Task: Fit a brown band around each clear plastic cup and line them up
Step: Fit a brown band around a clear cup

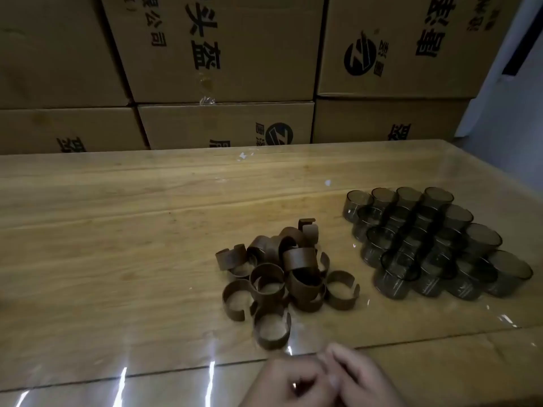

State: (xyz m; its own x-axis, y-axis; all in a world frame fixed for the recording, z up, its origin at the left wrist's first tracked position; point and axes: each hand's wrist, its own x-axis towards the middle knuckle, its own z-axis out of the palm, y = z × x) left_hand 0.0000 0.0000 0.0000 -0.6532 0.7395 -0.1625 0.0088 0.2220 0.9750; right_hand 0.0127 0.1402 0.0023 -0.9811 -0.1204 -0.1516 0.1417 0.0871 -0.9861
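Brown bands [276, 277], open C-shaped rings, lie in a loose heap near the middle of the wooden table [117, 230], some on edge, some flat and overlapping, so the lower ones are partly hidden. One band [271, 330] sits at the near edge of the heap, close to the hands but apart from them. To the right, well apart from the heap, the clear plastic cups [435, 245] stand upright and packed together in slanting rows; their smoky see-through walls blur into each other in the dim light, so an exact count is not possible. At the bottom edge, the left hand [286, 383] and right hand [364, 377] meet with fingers curled towards each other and touching. Both are cut off by the frame, and whether they pinch anything between them cannot be made out. Stacked cardboard boxes [223, 54] with partly cropped black printing rise behind the table.
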